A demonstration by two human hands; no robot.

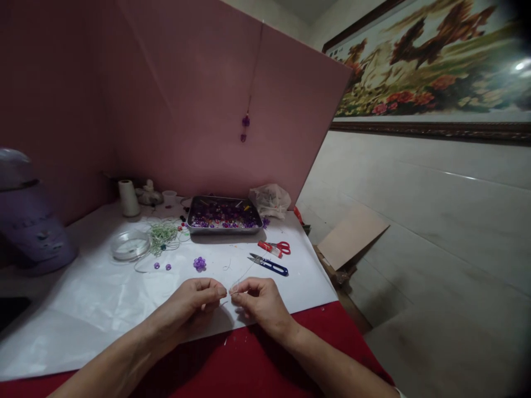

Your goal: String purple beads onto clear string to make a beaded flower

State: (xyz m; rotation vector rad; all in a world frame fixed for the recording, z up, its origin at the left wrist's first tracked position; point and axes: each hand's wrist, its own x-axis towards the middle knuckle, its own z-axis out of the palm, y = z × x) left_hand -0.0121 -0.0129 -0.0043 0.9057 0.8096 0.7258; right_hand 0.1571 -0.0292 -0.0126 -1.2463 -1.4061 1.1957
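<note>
My left hand (202,298) and my right hand (259,301) meet over the front edge of the white sheet, fingertips pinched and nearly touching. Between them runs a thin pale thread (248,272), which leads up and right from my right fingers. A short end of it shows by my left fingertips. Just beyond the hands lie blue thread snips (271,265), red-handled scissors (282,247) and a purple bead cluster (199,263). Two loose purple beads (168,267) rest farther left. Whether anything small sits at the fingertips, I cannot make out.
A dark tray (224,231) of purple beads stands at the back, beside a plastic bag (271,200). Left of it are green thread (163,236), a clear round dish (130,245) and a white thread cone (129,199). A purple bottle (37,226) stands far left. A beaded strand (245,121) hangs on the pink panel.
</note>
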